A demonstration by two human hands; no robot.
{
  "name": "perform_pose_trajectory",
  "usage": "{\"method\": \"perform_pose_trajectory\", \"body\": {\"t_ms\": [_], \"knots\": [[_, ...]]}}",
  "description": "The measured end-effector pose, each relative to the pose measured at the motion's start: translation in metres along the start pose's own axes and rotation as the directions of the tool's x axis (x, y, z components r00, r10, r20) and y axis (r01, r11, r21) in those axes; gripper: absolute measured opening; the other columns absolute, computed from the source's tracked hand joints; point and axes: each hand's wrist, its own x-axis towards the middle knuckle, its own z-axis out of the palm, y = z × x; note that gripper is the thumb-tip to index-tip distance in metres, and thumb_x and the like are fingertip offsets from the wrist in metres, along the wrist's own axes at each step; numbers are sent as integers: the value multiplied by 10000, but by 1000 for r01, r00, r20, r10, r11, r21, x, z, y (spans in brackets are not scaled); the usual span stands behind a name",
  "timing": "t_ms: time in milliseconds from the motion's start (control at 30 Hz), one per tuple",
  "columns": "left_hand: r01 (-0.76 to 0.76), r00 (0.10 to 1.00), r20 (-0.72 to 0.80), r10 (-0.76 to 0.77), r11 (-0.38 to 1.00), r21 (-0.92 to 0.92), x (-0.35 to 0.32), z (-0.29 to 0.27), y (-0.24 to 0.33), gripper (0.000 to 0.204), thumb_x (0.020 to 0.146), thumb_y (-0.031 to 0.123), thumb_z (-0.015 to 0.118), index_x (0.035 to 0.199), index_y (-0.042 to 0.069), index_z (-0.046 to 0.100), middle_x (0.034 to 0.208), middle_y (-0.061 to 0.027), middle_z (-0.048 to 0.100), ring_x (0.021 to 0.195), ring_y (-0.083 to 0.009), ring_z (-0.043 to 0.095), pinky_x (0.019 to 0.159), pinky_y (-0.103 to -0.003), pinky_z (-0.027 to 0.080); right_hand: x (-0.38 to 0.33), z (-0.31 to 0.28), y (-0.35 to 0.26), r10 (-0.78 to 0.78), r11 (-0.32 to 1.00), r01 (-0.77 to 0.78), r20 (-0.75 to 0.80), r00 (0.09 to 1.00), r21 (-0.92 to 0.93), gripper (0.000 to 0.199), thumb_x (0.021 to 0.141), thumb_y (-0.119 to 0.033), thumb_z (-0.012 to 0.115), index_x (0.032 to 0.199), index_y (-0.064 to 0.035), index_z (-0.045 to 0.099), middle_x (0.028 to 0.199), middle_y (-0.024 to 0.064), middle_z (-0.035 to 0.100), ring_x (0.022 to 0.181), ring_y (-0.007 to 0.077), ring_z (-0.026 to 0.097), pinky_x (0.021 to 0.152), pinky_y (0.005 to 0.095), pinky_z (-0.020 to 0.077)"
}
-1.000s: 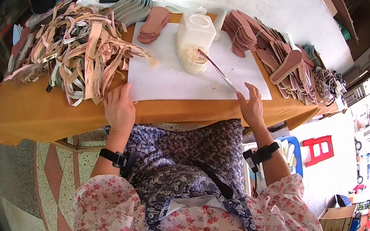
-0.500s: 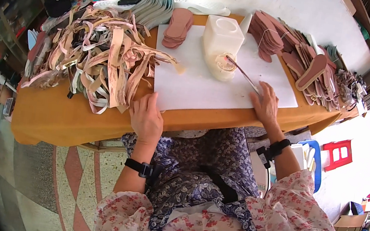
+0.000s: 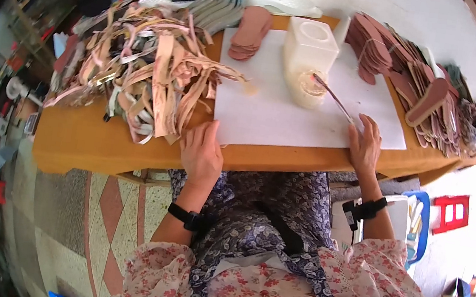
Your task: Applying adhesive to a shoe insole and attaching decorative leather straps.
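My left hand (image 3: 201, 151) lies over the table's front edge by the near left corner of a white board (image 3: 264, 129). Its fingers are stretched out and hold nothing. At the board's right front my right hand (image 3: 365, 147) rests open, fingers apart, close to the handle end of a thin brush (image 3: 337, 100). Whether the thumb touches that handle I cannot tell. The brush leans in the round mouth of a cream plastic container (image 3: 298, 57) standing on the board. A small stack of reddish-brown insoles (image 3: 249, 33) lies at the board's far left.
Left of the board is a tangled heap of tan and pink strips (image 3: 166, 79) on an orange tablecloth (image 3: 94, 144). Grey sole-shaped pieces (image 3: 217, 10) stand behind it. Tied insoles (image 3: 369, 45) and a loose insole pile (image 3: 433, 105) fill the right. Below right is a red stool (image 3: 450, 214).
My right hand has lifted its fingers and shifted off the brush handle. The brush stays in the container. My left hand keeps its place, while the whole view has swung a little.
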Motion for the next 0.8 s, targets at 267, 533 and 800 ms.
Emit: {"method": "perform_pose_trajectory", "body": {"t_ms": [267,533,800], "knots": [[41,998,45,-42,999,9,0,-9,3,294,898,44,519,1176,69,612,1111,-83,640,1036,-295,576,886,-415,442,0,-1,-3,13,1000,-12,56,998,-21,397,936,-329,587,1230,-63,579,1247,134,577,1166,326,532,984,429,377],[113,962,266,-57,973,-202,38,-21,-9,261,893,88,583,1145,30,614,1063,-154,614,1007,-348,576,842,-433,484,3,-12,-9,16,999,-11,99,995,-53,384,919,-267,600,1234,-48,574,1266,145,569,1169,328,531,991,423,373],[305,834,527,-165,933,-190,34,-54,0,406,944,148,518,1306,-36,506,1268,-257,518,1213,-420,488,1010,-462,403,-5,-45,-24,56,997,-37,301,952,-69,469,915,-221,551,1321,5,489,1329,202,513,1245,379,471,1044,449,324]]}}
